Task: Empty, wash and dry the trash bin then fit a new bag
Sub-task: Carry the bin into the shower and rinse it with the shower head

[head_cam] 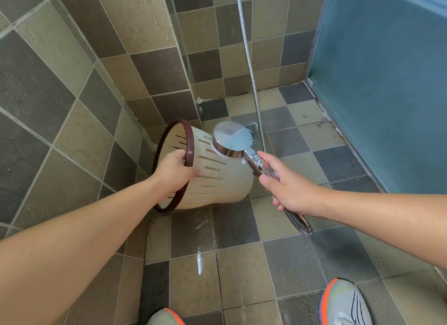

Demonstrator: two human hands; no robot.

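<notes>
Left hand [174, 166] grips the brown rim of the cream slotted trash bin [222, 177], held tipped on its side above the tiled floor [242, 264]. Right hand [287, 186] is wrapped around the chrome shower head [233, 139] handle, positioned touching the bin wall.

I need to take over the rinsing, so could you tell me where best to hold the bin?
Grip the brown rim from the open left side, as the left hand does. The bin lies tipped, mouth leftward; the stiff ring gives fingers purchase.
</notes>
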